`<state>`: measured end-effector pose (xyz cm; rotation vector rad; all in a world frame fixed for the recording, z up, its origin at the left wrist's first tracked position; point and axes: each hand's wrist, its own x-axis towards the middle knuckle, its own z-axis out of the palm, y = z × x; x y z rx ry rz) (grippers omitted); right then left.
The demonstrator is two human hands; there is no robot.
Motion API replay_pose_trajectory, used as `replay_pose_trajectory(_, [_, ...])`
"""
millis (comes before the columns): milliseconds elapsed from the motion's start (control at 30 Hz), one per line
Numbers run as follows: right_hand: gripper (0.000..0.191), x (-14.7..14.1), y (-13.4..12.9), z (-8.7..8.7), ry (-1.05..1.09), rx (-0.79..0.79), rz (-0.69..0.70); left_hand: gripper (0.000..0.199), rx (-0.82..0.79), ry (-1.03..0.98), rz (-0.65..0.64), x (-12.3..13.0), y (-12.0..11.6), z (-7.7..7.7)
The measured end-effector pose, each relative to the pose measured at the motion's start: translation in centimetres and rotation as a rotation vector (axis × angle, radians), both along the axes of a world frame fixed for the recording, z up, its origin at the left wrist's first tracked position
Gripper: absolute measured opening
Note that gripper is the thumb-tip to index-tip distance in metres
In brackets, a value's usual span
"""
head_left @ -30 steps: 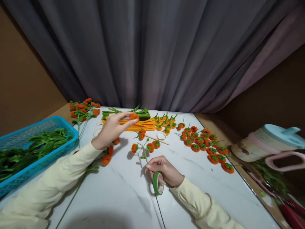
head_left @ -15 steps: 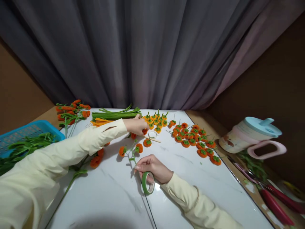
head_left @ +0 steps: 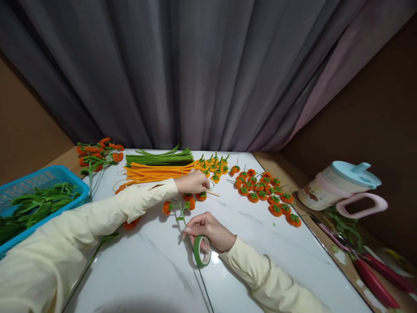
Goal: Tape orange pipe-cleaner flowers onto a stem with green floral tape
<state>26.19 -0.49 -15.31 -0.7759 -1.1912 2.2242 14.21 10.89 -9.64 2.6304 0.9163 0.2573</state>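
Note:
My right hand (head_left: 211,231) is closed in a pinch on the green stem (head_left: 183,214) of a small branch with orange pipe-cleaner flowers (head_left: 167,208). A roll of green floral tape (head_left: 202,251) hangs at its fingers, and a dark thin wire or stem runs down toward the front. Stretched across the table, my left hand (head_left: 193,181) has its fingers drawn together over a white ring (head_left: 212,185) and a thin wooden stick (head_left: 213,193). What they hold, if anything, is hidden. Just below it lies an orange flower head (head_left: 201,196).
Orange pipe-cleaner strips (head_left: 156,173) and green strips (head_left: 159,158) lie at the back, beside yellow flower heads (head_left: 215,166). Several orange flower heads (head_left: 259,187) lie right. A blue basket (head_left: 83,191) of green leaves stands left; a cup (head_left: 329,187) and red-handled pliers (head_left: 374,282) are right.
My left hand has moved right and toward me, from among the flower heads to the ring and stick, uncovering the orange strips. My right hand stays on the stem.

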Motion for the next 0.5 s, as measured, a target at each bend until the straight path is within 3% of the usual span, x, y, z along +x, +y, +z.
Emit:
replay_pose_trajectory(200, [0.025,-0.1,0.0,-0.1,0.014,0.008,-0.007,0.020,-0.179,-0.166,0.089,-1.3,-0.6,0.8])
replay_pose_trajectory(500, [0.024,-0.1,-0.2,0.1,0.023,-0.002,-0.029,0.041,-0.192,-0.263,0.340,-5.6,0.5,3.4])
